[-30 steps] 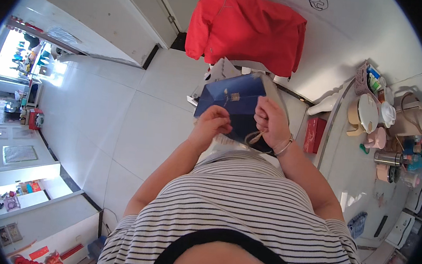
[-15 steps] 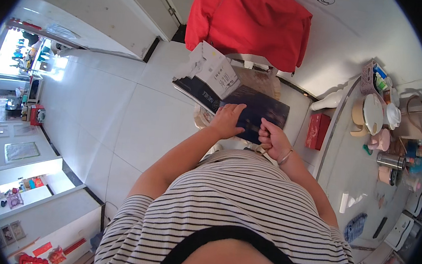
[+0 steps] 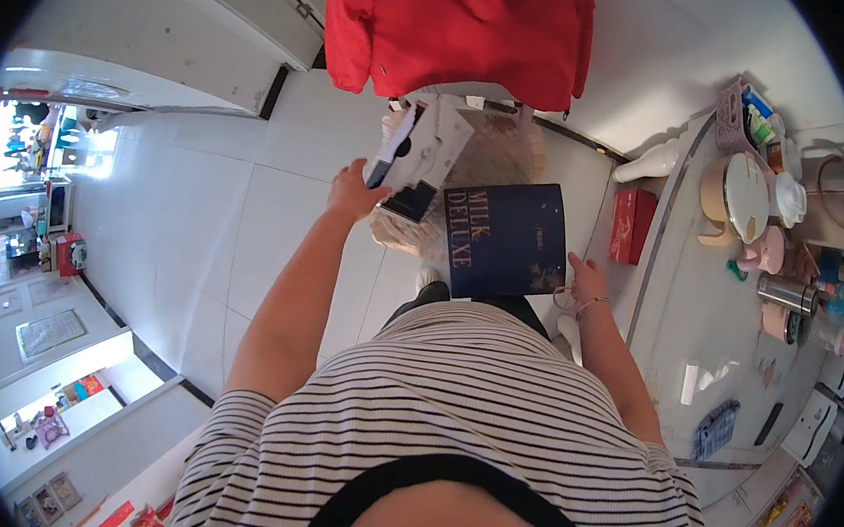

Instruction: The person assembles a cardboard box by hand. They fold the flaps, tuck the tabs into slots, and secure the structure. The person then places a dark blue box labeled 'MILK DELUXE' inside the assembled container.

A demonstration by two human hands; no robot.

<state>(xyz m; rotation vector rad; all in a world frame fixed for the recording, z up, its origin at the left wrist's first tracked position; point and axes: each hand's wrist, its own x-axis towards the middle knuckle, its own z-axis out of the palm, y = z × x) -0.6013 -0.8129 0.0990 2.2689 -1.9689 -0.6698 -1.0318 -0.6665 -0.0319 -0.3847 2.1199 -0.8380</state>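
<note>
A dark blue carton panel (image 3: 504, 241) with gold lettering hangs in front of my body. My right hand (image 3: 586, 278) grips it by its right edge; a bracelet circles that wrist. Farther left, my left hand (image 3: 353, 195) is at the left edge of a torn piece of white and dark cardboard (image 3: 434, 149), its edge seeming to lie between thumb and fingers. The cardboard is tilted, over a crumpled pale patterned bag or cover (image 3: 502, 155) beyond the panel. My right fingertips are partly hidden by the panel.
A red garment (image 3: 462, 31) is draped at the far side. To the right, a long table (image 3: 678, 316) carries a pot (image 3: 743, 206), a steel flask (image 3: 786, 292) and a basket (image 3: 734, 120). A red box (image 3: 634, 227) stands beside it. White floor tiles (image 3: 198, 184) extend leftward.
My left hand has moved left with the torn cardboard, apart from the blue panel. My right hand has moved right and now holds the panel's edge, its lettered face showing.
</note>
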